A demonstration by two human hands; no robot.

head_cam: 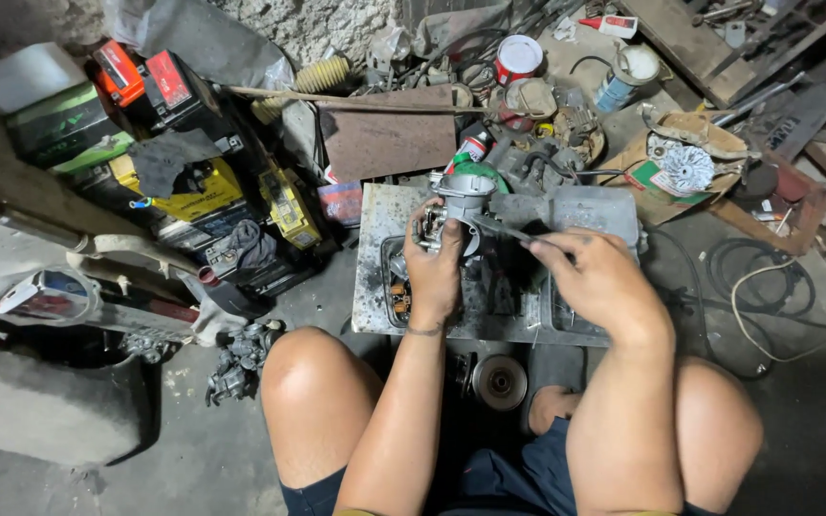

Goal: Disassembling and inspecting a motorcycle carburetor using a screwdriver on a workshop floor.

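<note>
My left hand [435, 269] grips a grey metal carburetor [463, 198] and holds it above a dirty metal tray [375, 287] on the floor. My right hand [597, 279] pinches a thin metal tool [501, 229] whose tip points at the side of the carburetor. Small brass parts [399, 296] lie in the tray's left compartment under my left hand. My bare knees frame the tray's near edge.
Stacked batteries [174, 143] and boxes crowd the left. Another carburetor [236, 358] lies on the floor by my left knee. Cans [516, 57], engine parts [537, 158] and a cardboard box [681, 162] sit behind the tray. Cables [757, 287] coil at right. A round pulley [499, 380] rests between my legs.
</note>
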